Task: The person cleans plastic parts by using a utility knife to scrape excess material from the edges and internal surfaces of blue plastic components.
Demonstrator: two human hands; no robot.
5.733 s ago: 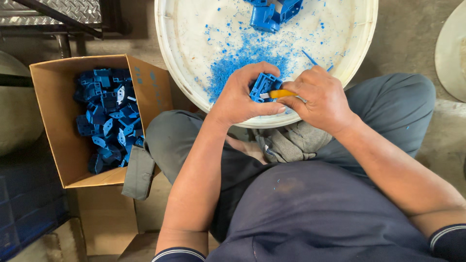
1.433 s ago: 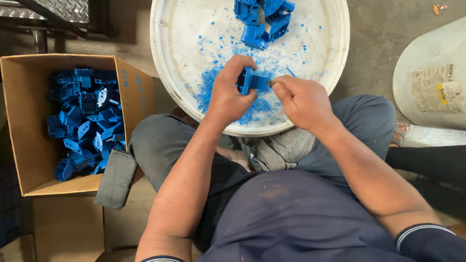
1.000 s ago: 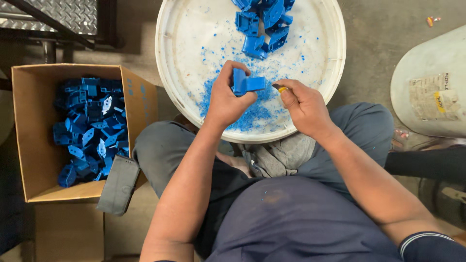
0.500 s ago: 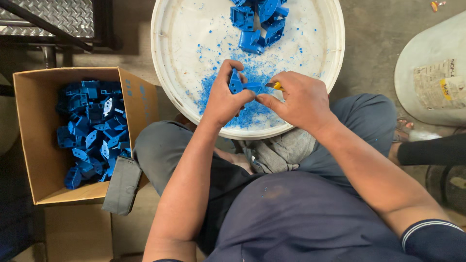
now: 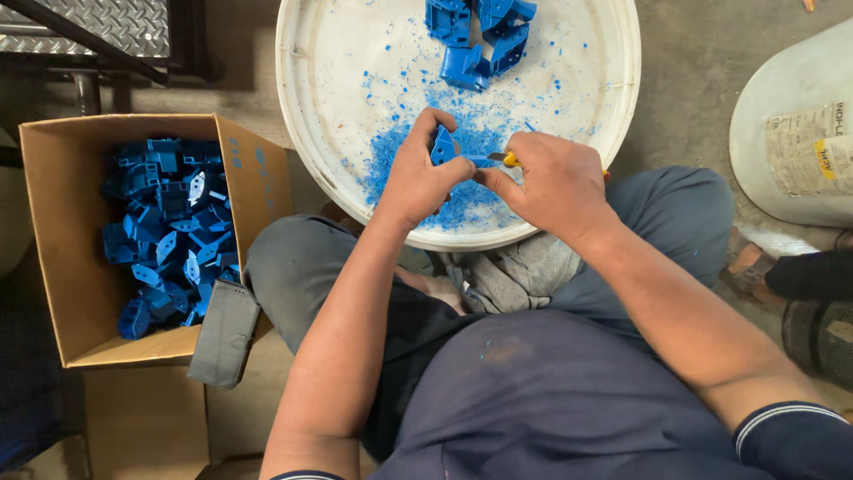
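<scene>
Blue plastic part (image 5: pixel 442 145): pinched upright between thumb and fingers of the left hand (image 5: pixel 418 178), held just above the near half of the white round lid (image 5: pixel 355 80). Fingers of that hand are curled tight round the part; only its upper edge shows past the fingertips.

Right hand (image 5: pixel 546 182): fist closed on a small knife (image 5: pixel 498 159) with a yellow handle. The yellow shows just past the thumb and again as a sliver at the far side of the fist. The blade tip meets the part's edge, directly between the two sets of fingertips. The thumbs of both hands are almost touching.

Under the fingers: a heap of blue shavings (image 5: pixel 462 178) on the lid, thickest right beneath the part, thinning to scattered flecks farther out.

Beyond the fingertips, at the lid's far edge: a cluster of loose blue parts (image 5: pixel 480 36), well apart from both hands.

Off to the left of the left forearm: an open cardboard box (image 5: pixel 53 258) on the floor, filled with more blue parts (image 5: pixel 164 231). A dark flat wallet-like case (image 5: pixel 224 333) leans against the box's near corner.

Below the wrists: a grey cloth (image 5: pixel 515 276) bunched in the lap, touching the lid's near rim.

To the right of the right hand, well apart: a pale drum (image 5: pixel 791 124) with a paper label.
</scene>
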